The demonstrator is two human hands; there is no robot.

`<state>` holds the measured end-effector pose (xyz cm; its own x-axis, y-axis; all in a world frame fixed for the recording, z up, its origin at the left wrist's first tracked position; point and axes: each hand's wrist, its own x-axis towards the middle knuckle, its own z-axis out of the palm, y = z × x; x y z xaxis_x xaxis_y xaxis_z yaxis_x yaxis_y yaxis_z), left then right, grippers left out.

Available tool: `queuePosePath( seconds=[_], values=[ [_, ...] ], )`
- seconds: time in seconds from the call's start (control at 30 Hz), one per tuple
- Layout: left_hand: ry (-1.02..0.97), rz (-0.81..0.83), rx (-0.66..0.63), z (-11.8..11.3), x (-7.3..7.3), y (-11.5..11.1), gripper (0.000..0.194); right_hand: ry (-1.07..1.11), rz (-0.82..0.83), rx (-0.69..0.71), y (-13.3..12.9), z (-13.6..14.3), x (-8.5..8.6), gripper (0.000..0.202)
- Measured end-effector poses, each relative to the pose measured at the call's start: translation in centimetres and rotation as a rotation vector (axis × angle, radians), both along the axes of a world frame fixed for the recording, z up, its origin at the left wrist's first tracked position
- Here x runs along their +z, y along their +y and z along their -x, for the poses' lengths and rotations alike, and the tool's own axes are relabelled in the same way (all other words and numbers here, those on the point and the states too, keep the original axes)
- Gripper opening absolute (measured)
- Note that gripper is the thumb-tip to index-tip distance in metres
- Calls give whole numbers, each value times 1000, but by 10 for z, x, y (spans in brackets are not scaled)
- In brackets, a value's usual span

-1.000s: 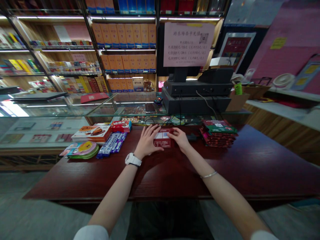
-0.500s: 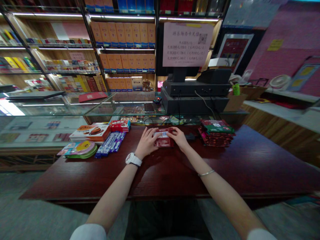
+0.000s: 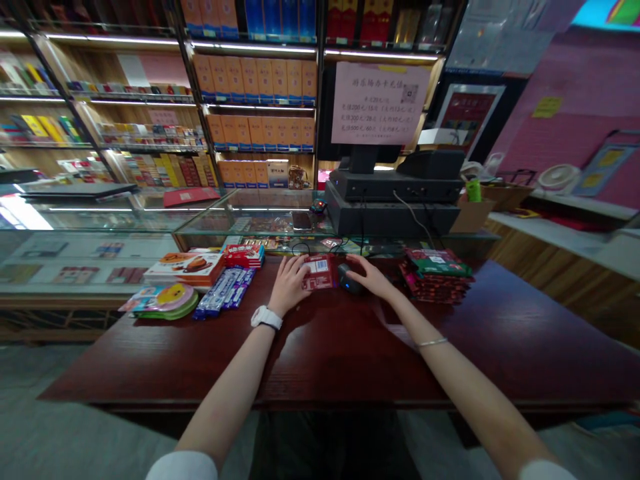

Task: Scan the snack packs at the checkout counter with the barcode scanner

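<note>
Head view shows a flat, dark red, glossy packet lying on the brown wooden tabletop, near its far edge, between the two hands. Fingers of the left hand cover the packet's left part, so that side's print is hidden; whether they grip it or merely rest on it, I cannot tell. The uncovered face carries a white label with a barcode, and pale lettering too small to read. Just right of the packet, the right hand holds a small, rounded black device with a blue light, the thumb lying over it; its right part is concealed by the hand, and its full shape is unclear. Farther right stands a stack of dark red packets, its top one partly green, its lower layers blurred together. Both white sleeves are cut off at the near edge.
</note>
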<state>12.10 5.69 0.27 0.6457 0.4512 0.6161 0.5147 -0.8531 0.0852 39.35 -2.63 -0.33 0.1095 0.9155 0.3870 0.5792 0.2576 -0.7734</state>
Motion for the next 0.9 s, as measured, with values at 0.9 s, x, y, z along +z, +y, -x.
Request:
queuePosePath(
  seconds=[0.9],
  values=[
    [-71,7,203,9,-9,12,22,-476,-124,-5,-26,-3,-8,42]
  ],
)
